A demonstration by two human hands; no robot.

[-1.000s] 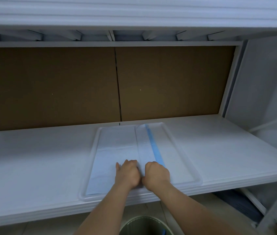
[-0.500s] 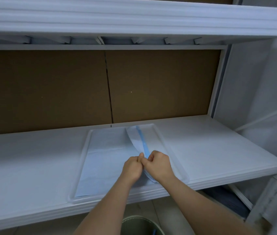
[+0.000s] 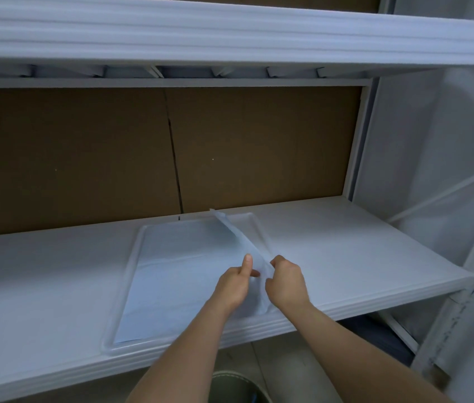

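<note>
A clear shallow plastic tray (image 3: pixel 131 274) lies on the white shelf (image 3: pixel 346 251), with a pale blue sheet (image 3: pixel 171 274) flat inside it. A second thin sheet or flap (image 3: pixel 240 237) is lifted on edge above the tray's right half, running from the back rim toward me. My left hand (image 3: pixel 234 283) pinches its near end between thumb and fingers. Just to the right, my right hand (image 3: pixel 286 282) grips the same near end with curled fingers. Both forearms reach in from the bottom.
Brown cardboard panels (image 3: pixel 84 158) close the back of the shelf bay. Another white shelf (image 3: pixel 230 33) hangs low overhead. A white upright post (image 3: pixel 357 146) and a perforated frame (image 3: pixel 468 301) stand at the right. A round bin (image 3: pixel 235 388) sits on the floor below.
The right-hand sheet with the blue stripe lay flat a second ago under both fists. Both hands have pinched its near edge and raised it, so it now stands on edge. The view has shifted right.
</note>
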